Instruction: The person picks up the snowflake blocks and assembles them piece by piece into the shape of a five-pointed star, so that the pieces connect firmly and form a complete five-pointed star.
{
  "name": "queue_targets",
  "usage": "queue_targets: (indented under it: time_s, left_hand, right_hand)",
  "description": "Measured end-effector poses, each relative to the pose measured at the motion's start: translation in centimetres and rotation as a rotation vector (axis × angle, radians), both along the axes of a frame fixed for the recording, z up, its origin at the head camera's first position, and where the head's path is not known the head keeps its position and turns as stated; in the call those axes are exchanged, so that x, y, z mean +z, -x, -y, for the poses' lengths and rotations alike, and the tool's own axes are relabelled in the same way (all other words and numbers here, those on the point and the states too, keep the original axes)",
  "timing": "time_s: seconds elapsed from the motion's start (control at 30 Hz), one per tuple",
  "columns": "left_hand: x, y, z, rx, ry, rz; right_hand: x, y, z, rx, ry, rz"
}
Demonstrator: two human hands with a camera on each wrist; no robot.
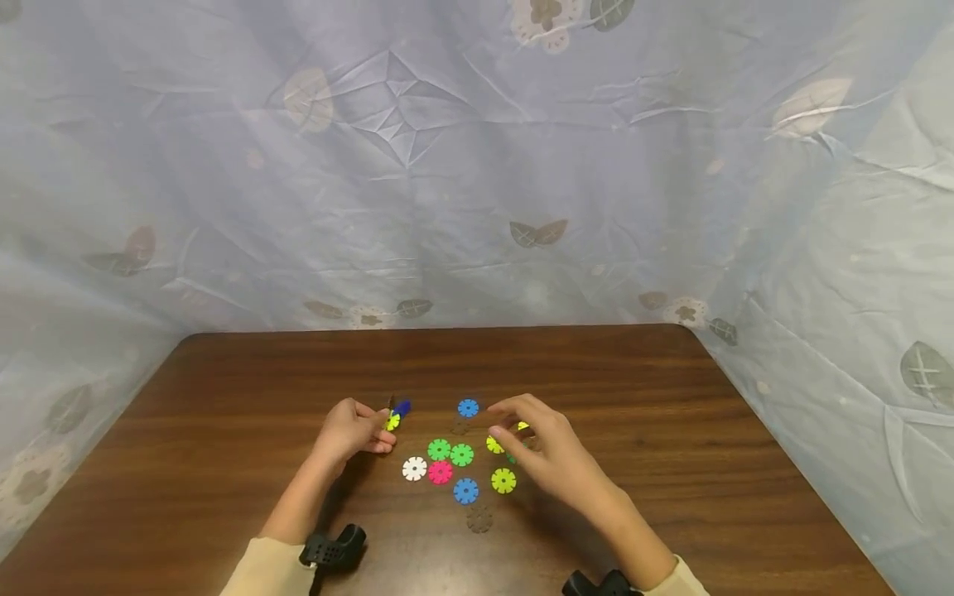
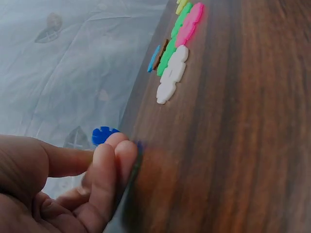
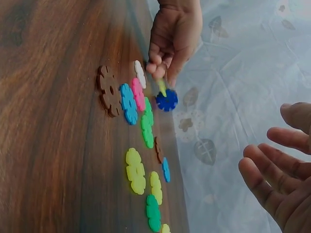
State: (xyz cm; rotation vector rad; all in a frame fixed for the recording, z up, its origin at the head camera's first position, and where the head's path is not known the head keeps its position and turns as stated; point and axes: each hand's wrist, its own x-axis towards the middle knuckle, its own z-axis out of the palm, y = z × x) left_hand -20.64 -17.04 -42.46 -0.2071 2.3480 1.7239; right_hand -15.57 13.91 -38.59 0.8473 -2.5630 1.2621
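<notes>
My left hand [image 1: 352,430] pinches a yellow notched snowflake disc [image 1: 392,422] between thumb and fingers, above the left part of the table. A dark blue notched disc [image 1: 403,408] is joined to the yellow one and juts out past the fingertips; the right wrist view shows the blue disc [image 3: 166,100] face on. My right hand [image 1: 547,451] hovers over the right end of the spread discs, its fingers loosely bent and apart, holding nothing. Below it lie yellow discs [image 1: 495,444] and a dark green disc [image 3: 153,213], partly hidden by the hand in the head view.
Between the hands, flat on the brown wooden table [image 1: 283,372], lie a white disc [image 1: 414,469], a pink disc [image 1: 440,472], two green discs [image 1: 462,454], two light blue discs [image 1: 465,491] and two brown discs [image 1: 480,519]. A patterned curtain [image 1: 462,190] hangs behind the table.
</notes>
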Motion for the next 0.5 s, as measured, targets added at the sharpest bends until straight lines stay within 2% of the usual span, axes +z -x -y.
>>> queue_targets:
  time_s: [0.1, 0.17, 0.27, 0.37, 0.5]
  left_hand:
    - [1.0, -0.9, -0.1, -0.034, 0.164, -0.039]
    - [1.9, -1.7, -0.5, -0.109, 0.291, -0.085]
    - [3.1, -2.7, -1.8, -0.259, 0.442, -0.137]
    - [3.6, -3.5, -3.1, -0.355, 0.518, -0.139]
    - [3.4, -4.1, -4.2, -0.394, 0.573, -0.125]
  right_hand:
    - [0.0, 0.1, -0.4, -0.008, -0.044, 0.042]
    - [0.1, 0.3, -0.9, -0.035, -0.101, 0.11]
    - [0.0, 0.6, -1.8, -0.074, -0.236, 0.238]
    - [-0.4, 0.7, -2.4, -0.023, -0.348, 0.334]
    - [-1.4, 0.6, -2.2, 0.07, -0.455, 0.294]
